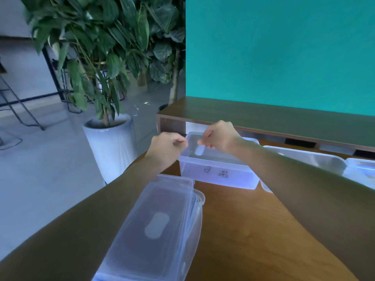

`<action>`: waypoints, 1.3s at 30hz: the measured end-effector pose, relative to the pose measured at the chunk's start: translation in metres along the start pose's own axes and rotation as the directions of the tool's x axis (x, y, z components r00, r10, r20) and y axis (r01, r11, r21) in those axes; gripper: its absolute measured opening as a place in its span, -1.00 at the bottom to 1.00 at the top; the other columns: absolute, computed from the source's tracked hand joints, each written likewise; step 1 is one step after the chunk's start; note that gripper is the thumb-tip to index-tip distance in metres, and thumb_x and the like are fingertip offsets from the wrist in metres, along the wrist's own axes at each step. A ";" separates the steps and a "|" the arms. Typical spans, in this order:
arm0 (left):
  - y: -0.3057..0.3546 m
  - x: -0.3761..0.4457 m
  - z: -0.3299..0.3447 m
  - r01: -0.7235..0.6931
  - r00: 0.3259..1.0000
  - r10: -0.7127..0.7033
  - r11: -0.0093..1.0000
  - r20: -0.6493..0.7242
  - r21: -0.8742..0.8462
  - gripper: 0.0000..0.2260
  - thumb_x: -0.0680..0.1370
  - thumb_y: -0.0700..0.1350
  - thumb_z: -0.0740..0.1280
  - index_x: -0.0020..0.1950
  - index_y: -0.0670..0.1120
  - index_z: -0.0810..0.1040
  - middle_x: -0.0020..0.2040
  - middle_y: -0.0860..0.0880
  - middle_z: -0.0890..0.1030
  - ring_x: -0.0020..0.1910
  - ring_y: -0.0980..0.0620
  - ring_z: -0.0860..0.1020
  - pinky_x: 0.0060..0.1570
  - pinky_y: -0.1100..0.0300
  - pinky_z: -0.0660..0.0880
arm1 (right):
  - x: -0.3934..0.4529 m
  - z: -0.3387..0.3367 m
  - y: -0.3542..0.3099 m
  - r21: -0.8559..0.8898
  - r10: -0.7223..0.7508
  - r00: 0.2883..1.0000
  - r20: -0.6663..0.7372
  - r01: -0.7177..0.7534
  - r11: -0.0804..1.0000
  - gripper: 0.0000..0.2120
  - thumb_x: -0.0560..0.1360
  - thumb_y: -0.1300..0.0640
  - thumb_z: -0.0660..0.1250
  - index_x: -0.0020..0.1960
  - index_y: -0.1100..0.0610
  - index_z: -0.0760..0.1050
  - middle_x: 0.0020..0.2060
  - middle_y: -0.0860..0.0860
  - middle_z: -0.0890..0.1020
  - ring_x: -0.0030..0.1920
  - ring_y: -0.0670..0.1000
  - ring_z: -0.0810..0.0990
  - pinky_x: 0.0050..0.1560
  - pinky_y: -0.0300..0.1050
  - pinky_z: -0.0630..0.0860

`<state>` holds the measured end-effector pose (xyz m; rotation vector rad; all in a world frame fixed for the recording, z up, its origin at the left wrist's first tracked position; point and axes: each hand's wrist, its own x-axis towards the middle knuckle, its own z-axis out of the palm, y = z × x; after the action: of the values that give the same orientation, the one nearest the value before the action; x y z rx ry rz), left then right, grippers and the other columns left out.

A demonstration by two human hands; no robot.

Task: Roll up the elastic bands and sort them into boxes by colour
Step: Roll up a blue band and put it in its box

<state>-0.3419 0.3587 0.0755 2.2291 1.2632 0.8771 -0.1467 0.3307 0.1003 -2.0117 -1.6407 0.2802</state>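
Observation:
My left hand (168, 148) and my right hand (220, 136) hover close together over the far left rim of an open clear plastic box (218, 175) with handwriting on its near wall. Both hands have curled fingers, with thumb and forefinger tips pointing at each other across a small gap. No elastic band shows in either hand or between them. Inside the box only a pale oval mark on the bottom is visible. A stack of clear lids (154, 230) lies on the wooden table (243, 224) near me, between my forearms.
Two more clear boxes (304, 161) (361, 169) stand to the right of the open box. A low wooden shelf (263, 116) runs along the teal wall behind them. Left of the table, a white pot (111, 145) with a tall plant stands on the floor.

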 end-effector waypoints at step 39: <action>-0.009 -0.001 0.007 -0.066 0.997 0.066 0.998 -0.029 0.003 -0.81 0.64 -0.05 0.28 0.03 0.07 0.70 -0.06 0.14 0.69 0.03 0.04 0.60 0.20 0.01 0.51 | 0.015 0.020 -0.013 -0.201 -0.044 0.995 0.093 0.062 0.978 -0.80 0.52 0.10 0.42 0.04 0.21 0.67 -0.06 0.09 0.70 -0.02 0.10 0.67 0.03 -0.07 0.61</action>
<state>-0.3424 0.3618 0.0645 2.2791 1.2103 0.9355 -0.1637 0.3521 0.0923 -2.1272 -1.8398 0.1904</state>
